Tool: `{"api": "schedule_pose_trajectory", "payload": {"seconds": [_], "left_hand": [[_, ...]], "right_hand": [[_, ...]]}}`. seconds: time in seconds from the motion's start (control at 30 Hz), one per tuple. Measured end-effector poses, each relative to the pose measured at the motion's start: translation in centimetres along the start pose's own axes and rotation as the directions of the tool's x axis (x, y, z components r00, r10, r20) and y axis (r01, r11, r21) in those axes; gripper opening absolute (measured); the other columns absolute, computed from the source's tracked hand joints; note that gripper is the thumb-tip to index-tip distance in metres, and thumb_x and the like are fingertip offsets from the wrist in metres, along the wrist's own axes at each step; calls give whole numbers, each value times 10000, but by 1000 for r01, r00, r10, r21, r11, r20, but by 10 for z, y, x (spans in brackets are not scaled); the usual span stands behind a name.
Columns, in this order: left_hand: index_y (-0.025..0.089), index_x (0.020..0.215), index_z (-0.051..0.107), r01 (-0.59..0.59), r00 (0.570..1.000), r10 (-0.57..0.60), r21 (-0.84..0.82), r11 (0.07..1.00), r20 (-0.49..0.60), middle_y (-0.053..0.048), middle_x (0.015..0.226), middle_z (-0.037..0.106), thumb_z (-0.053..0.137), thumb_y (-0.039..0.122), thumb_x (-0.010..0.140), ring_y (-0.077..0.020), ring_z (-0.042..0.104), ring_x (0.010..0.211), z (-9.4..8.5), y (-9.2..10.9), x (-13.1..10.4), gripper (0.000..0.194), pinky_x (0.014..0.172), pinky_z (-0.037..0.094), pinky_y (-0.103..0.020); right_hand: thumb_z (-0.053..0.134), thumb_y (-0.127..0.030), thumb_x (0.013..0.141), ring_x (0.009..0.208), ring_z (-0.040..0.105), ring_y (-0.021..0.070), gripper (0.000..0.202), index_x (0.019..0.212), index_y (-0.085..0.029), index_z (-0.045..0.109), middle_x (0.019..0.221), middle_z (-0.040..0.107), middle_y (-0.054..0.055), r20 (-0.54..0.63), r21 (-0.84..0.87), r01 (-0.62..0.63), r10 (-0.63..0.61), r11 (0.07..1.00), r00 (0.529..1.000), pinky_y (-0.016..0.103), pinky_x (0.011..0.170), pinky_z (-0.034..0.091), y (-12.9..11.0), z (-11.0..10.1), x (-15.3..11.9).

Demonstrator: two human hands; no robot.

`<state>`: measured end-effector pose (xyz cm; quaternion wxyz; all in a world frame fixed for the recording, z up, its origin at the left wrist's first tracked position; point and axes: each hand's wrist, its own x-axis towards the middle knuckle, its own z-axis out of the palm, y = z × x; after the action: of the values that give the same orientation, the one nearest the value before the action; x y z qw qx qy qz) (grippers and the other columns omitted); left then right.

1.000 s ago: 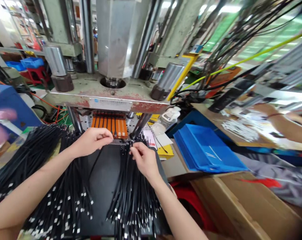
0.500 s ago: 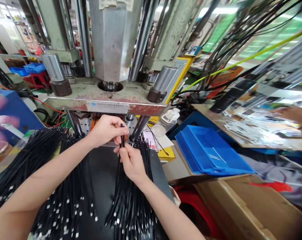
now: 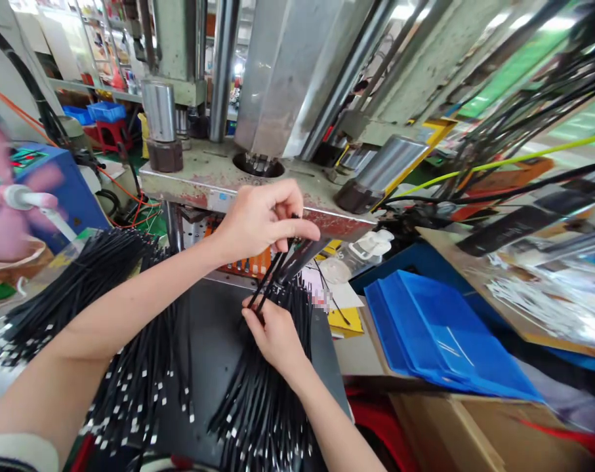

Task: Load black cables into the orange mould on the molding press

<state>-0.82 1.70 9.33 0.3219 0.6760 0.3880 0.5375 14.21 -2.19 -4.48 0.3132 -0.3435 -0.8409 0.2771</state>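
Note:
My left hand is raised in front of the press, its fingers curled and thumb stretched across, pinching the upper ends of a couple of thin black cables. Lower down, my right hand closes its thumb and fingers round the same cables, which slant between the two hands. Beneath the right hand lies a thick bundle of black cables with silvery plug ends toward me. Another cable pile lies to the left, partly under my left forearm. An orange fixture with small plugs shows behind my left hand.
The press plate and steel columns stand straight ahead. Stacked blue trays and a cardboard box are at the right, near a plastic jug. A pink fan stands at left. White cables lie on the far-right bench.
My hands have drawn apart: the left has risen and the right sits lower along the cables. The view has turned left, and the co-worker's hand at right is out of view.

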Motion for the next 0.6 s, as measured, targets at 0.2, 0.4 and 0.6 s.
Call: {"api": "schedule_pose_trajectory", "payload": {"seconds": [0.2, 0.4, 0.6], "left_hand": [[167, 840, 600, -113, 994, 112, 176, 978, 21, 25, 744, 597, 687, 477, 749, -130, 673, 740, -8, 29, 7, 335, 557, 460, -184], [168, 931, 575, -168, 977, 85, 464, 870, 195, -27, 854, 655, 675, 224, 780, -154, 657, 781, -11, -54, -15, 190, 731, 540, -290], [161, 1278, 530, -477, 789, -49, 661, 580, 612, -126, 1362, 550, 500, 184, 911, -223, 478, 1298, -13, -118, -50, 369, 1142, 296, -450]], "right_hand": [[569, -326, 860, 586, 582, 167, 190, 776, -182, 661, 652, 653, 14, -188, -40, -108, 99, 993, 977, 250, 621, 435, 37, -17, 63], [558, -281, 839, 604, 566, 138, 202, 803, -152, 710, 640, 644, -2, -287, -12, -213, 200, 977, 937, 212, 606, 412, 63, -23, 119], [569, -215, 843, 702, 647, 153, 155, 855, -204, 724, 740, 705, 1, -192, -5, -255, 249, 967, 949, 238, 727, 461, 65, -20, 126]]}}
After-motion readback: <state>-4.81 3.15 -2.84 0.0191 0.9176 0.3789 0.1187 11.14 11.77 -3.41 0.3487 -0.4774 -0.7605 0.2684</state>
